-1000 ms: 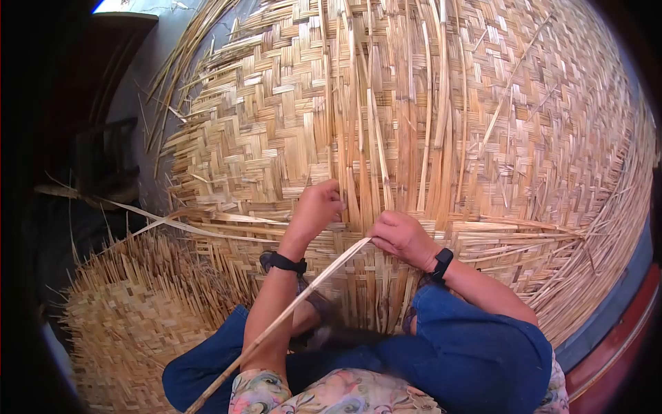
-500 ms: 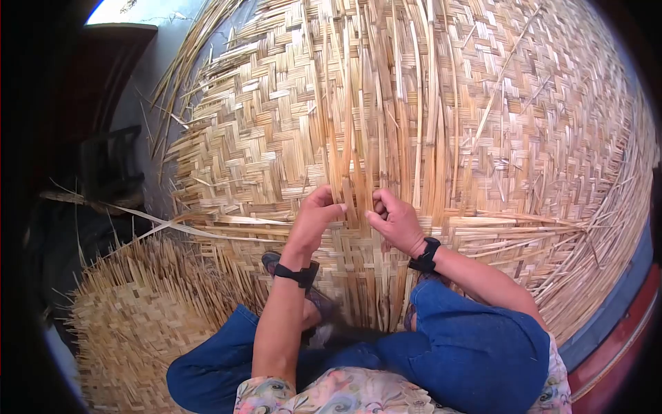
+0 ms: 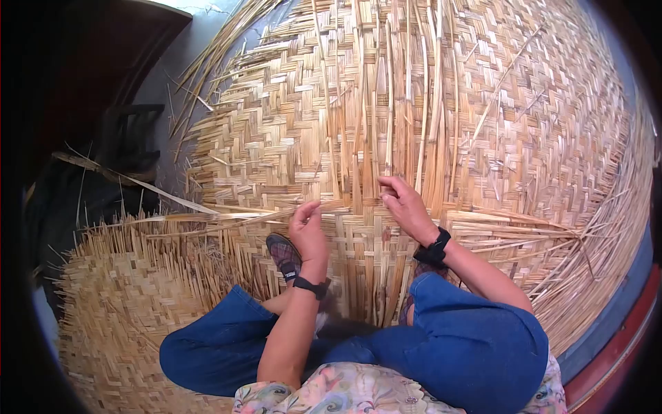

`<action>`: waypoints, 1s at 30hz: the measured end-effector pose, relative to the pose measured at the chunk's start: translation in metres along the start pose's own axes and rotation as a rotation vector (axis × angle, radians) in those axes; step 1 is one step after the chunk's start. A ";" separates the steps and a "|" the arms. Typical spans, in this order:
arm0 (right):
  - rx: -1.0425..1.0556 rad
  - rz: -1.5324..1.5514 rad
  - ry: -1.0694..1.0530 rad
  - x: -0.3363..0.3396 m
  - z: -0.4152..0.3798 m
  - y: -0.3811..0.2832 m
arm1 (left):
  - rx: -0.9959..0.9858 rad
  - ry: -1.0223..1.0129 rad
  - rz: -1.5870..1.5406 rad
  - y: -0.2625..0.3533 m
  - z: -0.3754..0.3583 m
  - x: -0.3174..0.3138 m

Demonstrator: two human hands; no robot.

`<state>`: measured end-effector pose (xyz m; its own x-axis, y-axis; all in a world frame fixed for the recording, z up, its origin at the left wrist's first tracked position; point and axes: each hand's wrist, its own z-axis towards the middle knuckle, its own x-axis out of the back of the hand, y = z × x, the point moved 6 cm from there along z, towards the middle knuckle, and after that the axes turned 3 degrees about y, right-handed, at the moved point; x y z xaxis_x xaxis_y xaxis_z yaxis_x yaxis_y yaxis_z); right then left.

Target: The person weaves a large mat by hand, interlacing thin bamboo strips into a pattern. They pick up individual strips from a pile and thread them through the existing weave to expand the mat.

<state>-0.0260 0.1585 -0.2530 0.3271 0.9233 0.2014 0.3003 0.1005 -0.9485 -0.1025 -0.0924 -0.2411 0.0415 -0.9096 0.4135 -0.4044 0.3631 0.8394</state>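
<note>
At far left we see one smaller woven mat (image 3: 131, 310) with bristling loose ends, lying beside our left knee. Next comes one long flat strip (image 3: 227, 215) running sideways across the weave; our left hand (image 3: 308, 231) closes on its right end, fingertips pinched around it, just above one patterned shoe (image 3: 283, 253). We count two black wristbands, one on each wrist. Our right hand (image 3: 407, 205) sits near the left, fingers curled into the upright strips (image 3: 386, 124) of one large woven mat (image 3: 510, 124) that fills the view; whether it grips one we cannot tell. We read no writing or labels anywhere.
</note>
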 end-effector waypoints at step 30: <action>0.193 -0.671 -0.025 -0.098 -0.054 -0.009 | -0.383 -0.591 0.444 -0.042 -0.031 -0.007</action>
<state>-0.0127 0.0472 -0.2515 0.1052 0.6469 0.7553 0.2649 0.7138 -0.6483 -0.0577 -0.0948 -0.2688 -0.5783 -0.5830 0.5707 0.0735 0.6594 0.7482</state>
